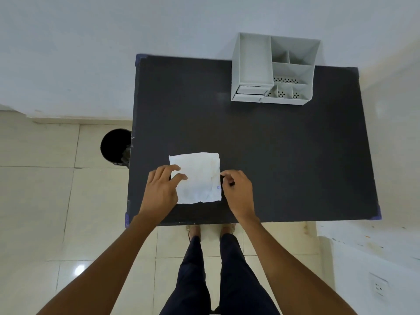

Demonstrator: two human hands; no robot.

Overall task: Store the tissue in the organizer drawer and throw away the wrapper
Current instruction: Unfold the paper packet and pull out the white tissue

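A white, slightly creased tissue [198, 178] lies flat on the black table [284, 155] near its front edge. My left hand [162, 189] rests on the tissue's left edge, fingers spread over it. My right hand [237, 192] pinches the tissue's right edge between thumb and fingers. The white organizer [275, 69] stands at the table's far right, with its small drawer [250, 90] at the lower left front, seemingly closed. A black round bin [116, 146] stands on the floor left of the table. No separate wrapper is distinguishable.
The organizer has several open compartments, some with perforated floors. A white wall runs behind the table and along its right side, with a socket [378, 287] low at the right. My legs and feet [211, 258] stand on a tiled floor at the table's front.
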